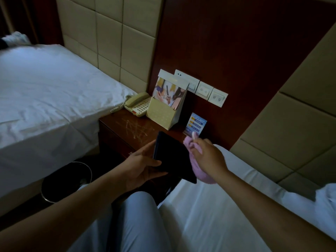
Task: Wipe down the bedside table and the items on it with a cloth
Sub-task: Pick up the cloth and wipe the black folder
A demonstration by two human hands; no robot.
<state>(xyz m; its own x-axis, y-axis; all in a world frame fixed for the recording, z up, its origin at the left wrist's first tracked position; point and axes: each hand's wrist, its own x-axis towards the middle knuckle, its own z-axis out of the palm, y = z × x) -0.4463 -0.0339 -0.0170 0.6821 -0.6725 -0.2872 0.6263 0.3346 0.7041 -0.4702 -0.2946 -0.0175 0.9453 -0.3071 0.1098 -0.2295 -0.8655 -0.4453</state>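
My left hand [143,165] grips a flat black folder [172,157] and holds it tilted above the front of the dark wooden bedside table [123,126]. My right hand [207,155] holds a pink cloth [196,170] bunched against the folder's right edge. On the table stand a beige telephone [137,104], a desk calendar with a photo [166,104] and a small blue card [195,125] at the back right. The tabletop shows pale scratch marks.
A white-sheeted bed [45,99] lies left of the table, another bed [227,206] to the right under my arm. A dark waste bin [65,180] stands on the floor at the lower left. Wall switches [205,90] sit behind the calendar. My knee [138,220] is below.
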